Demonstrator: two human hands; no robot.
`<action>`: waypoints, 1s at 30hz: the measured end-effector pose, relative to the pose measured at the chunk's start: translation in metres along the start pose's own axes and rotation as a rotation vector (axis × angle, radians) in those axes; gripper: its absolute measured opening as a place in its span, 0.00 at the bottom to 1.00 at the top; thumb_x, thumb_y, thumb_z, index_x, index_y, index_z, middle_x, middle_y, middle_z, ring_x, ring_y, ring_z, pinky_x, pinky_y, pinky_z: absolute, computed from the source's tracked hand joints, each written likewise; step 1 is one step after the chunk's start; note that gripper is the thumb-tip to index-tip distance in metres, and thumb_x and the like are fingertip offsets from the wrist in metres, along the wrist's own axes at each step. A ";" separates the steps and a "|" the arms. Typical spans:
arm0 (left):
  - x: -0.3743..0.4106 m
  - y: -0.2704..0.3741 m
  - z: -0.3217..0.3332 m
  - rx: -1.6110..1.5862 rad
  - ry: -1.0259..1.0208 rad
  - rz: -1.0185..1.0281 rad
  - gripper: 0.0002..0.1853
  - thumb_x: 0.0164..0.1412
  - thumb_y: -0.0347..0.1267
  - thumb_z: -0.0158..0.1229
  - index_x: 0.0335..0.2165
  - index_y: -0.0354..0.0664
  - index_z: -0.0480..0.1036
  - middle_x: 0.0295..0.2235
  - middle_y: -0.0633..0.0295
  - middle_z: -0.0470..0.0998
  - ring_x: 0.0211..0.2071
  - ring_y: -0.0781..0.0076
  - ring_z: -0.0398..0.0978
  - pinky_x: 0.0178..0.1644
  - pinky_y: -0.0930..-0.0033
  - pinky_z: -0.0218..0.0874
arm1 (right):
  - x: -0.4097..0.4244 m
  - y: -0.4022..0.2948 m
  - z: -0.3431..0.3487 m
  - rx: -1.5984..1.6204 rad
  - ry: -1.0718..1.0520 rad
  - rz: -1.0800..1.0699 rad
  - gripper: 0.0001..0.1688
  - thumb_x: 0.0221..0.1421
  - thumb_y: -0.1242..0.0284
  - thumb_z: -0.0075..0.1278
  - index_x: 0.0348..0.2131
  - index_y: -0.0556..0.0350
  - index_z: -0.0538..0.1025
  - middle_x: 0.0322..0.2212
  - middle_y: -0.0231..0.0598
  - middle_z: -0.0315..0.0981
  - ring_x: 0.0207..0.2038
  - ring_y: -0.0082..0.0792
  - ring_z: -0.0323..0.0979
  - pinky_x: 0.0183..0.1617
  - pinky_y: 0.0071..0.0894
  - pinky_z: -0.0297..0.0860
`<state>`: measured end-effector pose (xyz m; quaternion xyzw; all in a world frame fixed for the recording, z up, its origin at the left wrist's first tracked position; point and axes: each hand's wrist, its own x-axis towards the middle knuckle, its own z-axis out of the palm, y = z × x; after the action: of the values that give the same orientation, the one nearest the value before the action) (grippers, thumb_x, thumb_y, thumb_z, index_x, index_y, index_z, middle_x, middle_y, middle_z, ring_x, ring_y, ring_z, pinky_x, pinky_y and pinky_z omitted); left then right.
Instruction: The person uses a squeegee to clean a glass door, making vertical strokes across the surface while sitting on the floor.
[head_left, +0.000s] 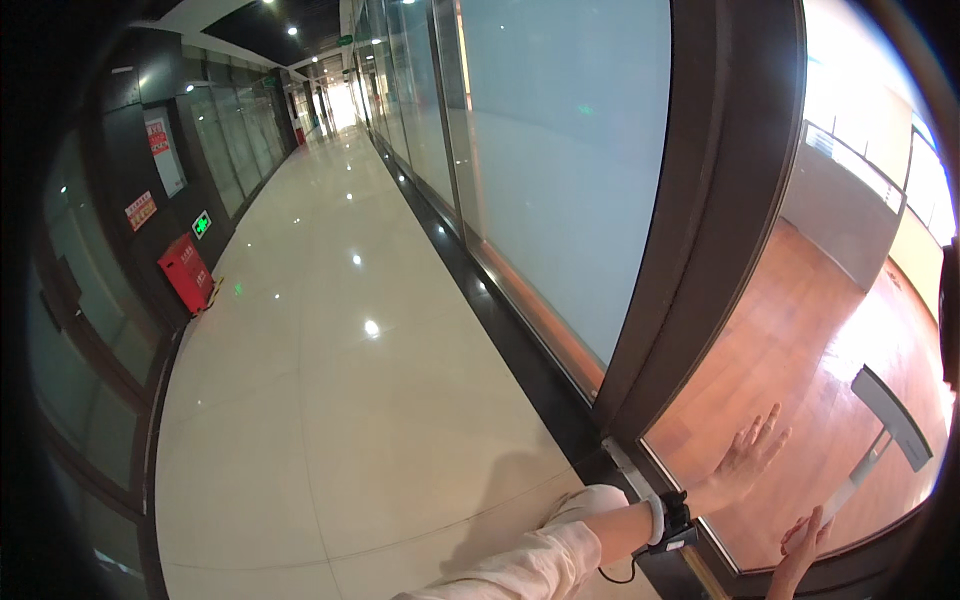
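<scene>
My left hand (746, 450) is at the lower right with its fingers spread and nothing in it. It lies over the lower part of a dark-framed glass panel (739, 367); whether the palm touches the glass I cannot tell. A black device on a pale strap (675, 517) sits on that wrist, with a cable hanging below. Near the right rim, my right hand (808, 536) grips the lower end of a handle. It belongs to a grey-white window squeegee (892, 420), whose wide head points up and to the right, apart from my left hand.
A thick dark frame post (712, 187) stands beside a frosted glass wall (562, 165). Glossy beige floor tiles (360, 390) run down the corridor. A red box (187, 274) stands at the left wall under signs. Through the panel shows a wooden floor (780, 300) with a grey partition (840, 210).
</scene>
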<state>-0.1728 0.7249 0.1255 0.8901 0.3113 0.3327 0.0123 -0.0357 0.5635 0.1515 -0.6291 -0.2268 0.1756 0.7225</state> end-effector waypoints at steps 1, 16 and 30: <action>-0.003 -0.003 -0.006 0.022 -0.009 -0.017 0.44 0.50 0.27 0.58 0.65 0.43 0.50 0.67 0.39 0.34 0.62 0.44 0.57 0.55 0.54 0.59 | 0.001 -0.001 -0.005 -0.002 -0.019 -0.019 0.13 0.62 0.60 0.49 0.36 0.47 0.65 0.16 0.25 0.60 0.11 0.16 0.58 0.10 0.17 0.50; -0.006 -0.002 -0.002 -0.022 -0.030 -0.004 0.45 0.50 0.20 0.55 0.65 0.41 0.46 0.66 0.37 0.31 0.62 0.37 0.54 0.58 0.48 0.57 | -0.030 0.036 -0.043 0.088 -0.138 0.121 0.16 0.58 0.67 0.53 0.42 0.53 0.66 0.18 0.28 0.63 0.14 0.20 0.64 0.10 0.18 0.55; -0.003 0.004 0.006 0.171 0.055 -0.017 0.42 0.55 0.26 0.55 0.65 0.43 0.46 0.66 0.37 0.35 0.59 0.46 0.61 0.52 0.60 0.66 | -0.057 0.009 -0.028 0.058 -0.152 0.275 0.20 0.54 0.73 0.54 0.45 0.64 0.69 0.31 0.38 0.67 0.32 0.32 0.65 0.32 0.31 0.65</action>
<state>-0.1684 0.7209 0.1203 0.8756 0.3465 0.3292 -0.0694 -0.0677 0.5114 0.1335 -0.6182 -0.1873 0.3264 0.6901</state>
